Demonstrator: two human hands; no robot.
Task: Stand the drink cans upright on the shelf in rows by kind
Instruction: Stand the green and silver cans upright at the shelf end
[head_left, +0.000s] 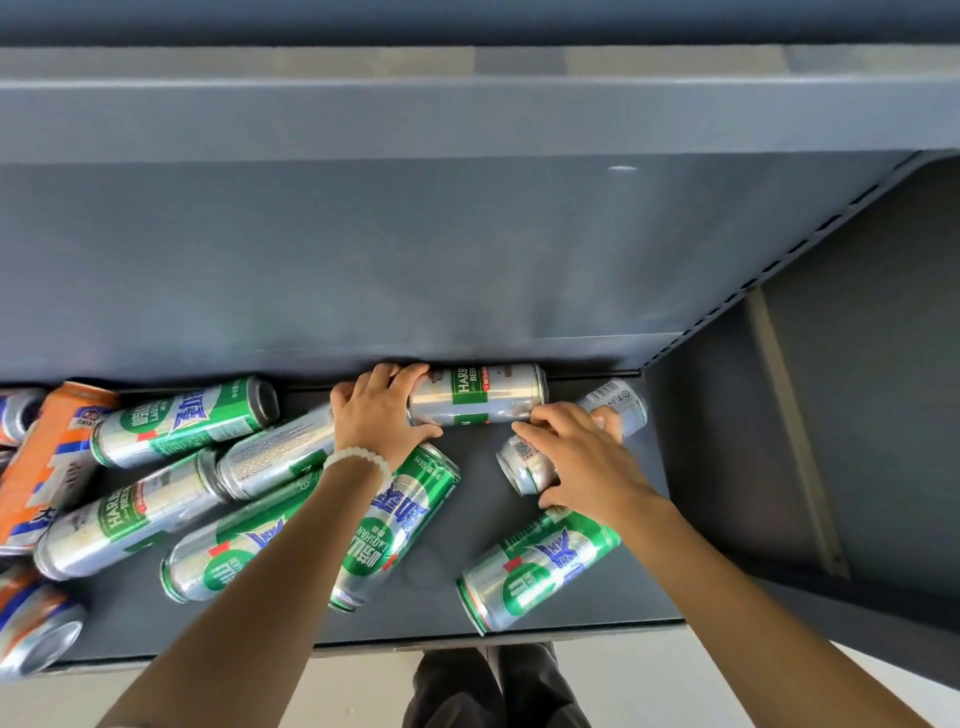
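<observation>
All the cans lie on their sides on the dark grey shelf (597, 519), none of them upright. The left hand (382, 410), with a white bead bracelet (358, 460) at the wrist, curls its fingers and thumb round the left end of a silver Harbin beer can (483, 395) that lies lengthwise against the back edge of the shelf. Just to the right, the right hand (576, 457) is laid over a second silver can (566, 441) that points towards the back right corner, its fingers wrapped round the can's middle. A green and silver can (540, 569) lies slantwise near the front edge on the right, partly under the right forearm. Another green can (395, 525) lies under the left forearm in the middle of the shelf, and a third (228, 556) just left of it. Towards the left edge, more cans are heaped together: a green one (182, 421) near the back edge, two silver ones (275, 452) (124, 525) touching end to end, and orange cans (47, 457) at the far left edge, some cut off by the picture's border. Below the front edge, dark trousers (493, 686) show over a pale floor (675, 670).
</observation>
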